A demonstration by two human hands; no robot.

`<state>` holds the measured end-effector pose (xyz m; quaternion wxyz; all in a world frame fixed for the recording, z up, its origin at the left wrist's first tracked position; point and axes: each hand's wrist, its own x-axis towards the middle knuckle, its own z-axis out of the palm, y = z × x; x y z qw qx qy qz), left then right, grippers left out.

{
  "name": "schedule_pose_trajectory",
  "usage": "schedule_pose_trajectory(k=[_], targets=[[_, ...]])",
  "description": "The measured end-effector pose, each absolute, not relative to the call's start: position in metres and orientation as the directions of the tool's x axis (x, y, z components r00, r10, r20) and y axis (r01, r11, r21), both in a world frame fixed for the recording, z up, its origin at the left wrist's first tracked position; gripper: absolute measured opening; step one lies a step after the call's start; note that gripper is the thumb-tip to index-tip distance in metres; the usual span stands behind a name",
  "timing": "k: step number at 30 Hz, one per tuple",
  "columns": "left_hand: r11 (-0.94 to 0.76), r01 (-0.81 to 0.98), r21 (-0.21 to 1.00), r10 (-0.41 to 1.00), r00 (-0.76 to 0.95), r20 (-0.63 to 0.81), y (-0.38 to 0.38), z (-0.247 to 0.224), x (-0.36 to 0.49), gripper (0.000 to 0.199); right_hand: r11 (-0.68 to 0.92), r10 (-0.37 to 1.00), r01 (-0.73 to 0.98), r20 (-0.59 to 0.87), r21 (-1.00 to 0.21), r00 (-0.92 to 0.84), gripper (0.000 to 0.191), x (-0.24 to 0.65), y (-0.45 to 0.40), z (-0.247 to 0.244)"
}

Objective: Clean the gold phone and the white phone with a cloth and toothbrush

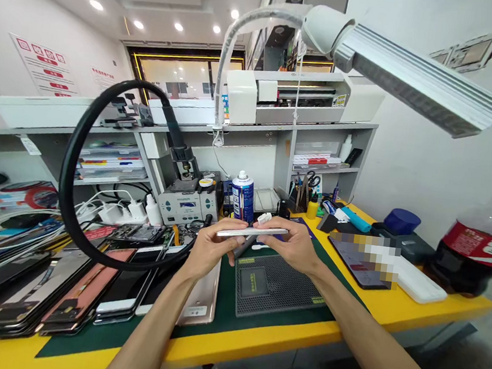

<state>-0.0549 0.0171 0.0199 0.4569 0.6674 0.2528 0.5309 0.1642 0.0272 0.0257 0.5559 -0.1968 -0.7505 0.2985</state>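
- Two hands hold one thin white phone (252, 232) edge-on above the green mat (223, 306), over the middle of the desk (395, 311) and well back from its yellow front edge.
- The phone's long axis runs left to right, nearly level, with one end in each hand; neither hand is nearer, since both touch it.
- The left hand (209, 248) pinches the left end between thumb and fingers, palm turned inward.
- The right hand (294, 246) grips the right end, fingers curled over the top edge, thumb beneath as far as can be seen.
- Below the phone, on the mat, lies a grey ribbed pad (274, 285); just left of it, a gold phone back (204, 298) lies flat.
- Toward the desk's left edge, a row of opened phones (37, 297) lies side by side.
- Behind the hands stands a blue-and-white spray can (243, 196), near the back edge, beside a grey soldering station (187, 204).
- At the right edge a cola bottle (478, 249) stands.
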Motion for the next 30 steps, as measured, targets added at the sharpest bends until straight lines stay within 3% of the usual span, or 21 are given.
schedule_pose_trajectory(k=[7,15,30], targets=[[-0.431,-0.205,0.878,0.777,0.410,0.477,0.018,0.019,-0.056,0.022,0.779,0.602,-0.008,0.752,-0.627,-0.270,0.014,0.160,0.027,0.024],[-0.468,-0.104,0.877,0.761,0.456,0.461,0.023,0.019,-0.066,0.018,0.740,0.633,-0.018,0.706,-0.672,-0.318,0.017,0.158,0.030,0.021],[-0.363,-0.206,0.909,0.810,0.413,0.417,0.024,0.019,-0.062,0.019,0.759,0.632,-0.006,0.739,-0.651,-0.235,0.016,0.152,0.030,0.016]])
